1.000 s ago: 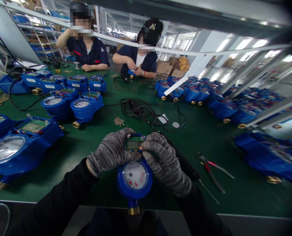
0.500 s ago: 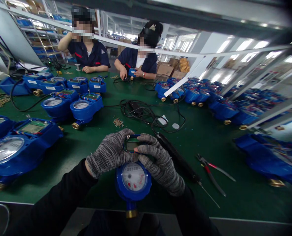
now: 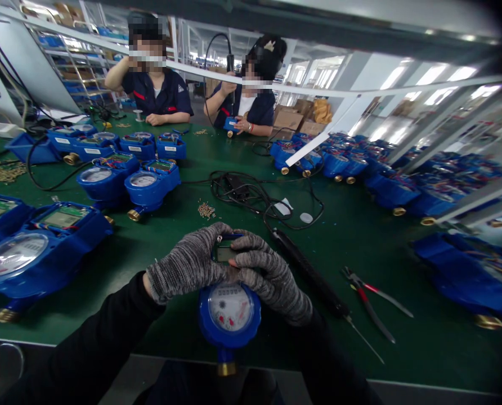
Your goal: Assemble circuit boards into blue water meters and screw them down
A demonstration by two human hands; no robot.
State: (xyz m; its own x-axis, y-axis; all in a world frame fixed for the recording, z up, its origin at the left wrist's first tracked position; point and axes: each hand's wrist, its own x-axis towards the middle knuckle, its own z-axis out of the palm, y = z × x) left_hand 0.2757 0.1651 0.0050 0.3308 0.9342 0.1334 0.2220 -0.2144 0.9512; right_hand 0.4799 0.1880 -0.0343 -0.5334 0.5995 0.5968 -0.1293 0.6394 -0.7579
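Observation:
A blue water meter (image 3: pixel 231 309) with a round dial and a brass fitting lies in front of me at the table's near edge. Its far end carries a small circuit board with a grey display (image 3: pixel 223 255). My left hand (image 3: pixel 192 259), in a grey knitted glove, is wrapped round the left side of that end. From the right, my right hand (image 3: pixel 272 275), gloved alike, grips the other side, with a bare fingertip at the display's edge. My fingers hide part of the board. Right of my hands lie a black electric screwdriver (image 3: pixel 310 273) and red-handled pliers (image 3: pixel 369 298).
Several blue meters stand at the left (image 3: pixel 44 247), with many more at the right (image 3: pixel 470 275). A small pile of screws (image 3: pixel 206 210) and a tangled black cable (image 3: pixel 238 188) lie beyond my hands. Two people (image 3: pixel 158 95) sit across the green table (image 3: pixel 158 343).
Both my hands stay on the meter with hardly any movement. Across the table, the co-worker on the right has raised a screwdriver upright over a blue meter. The view has shifted slightly.

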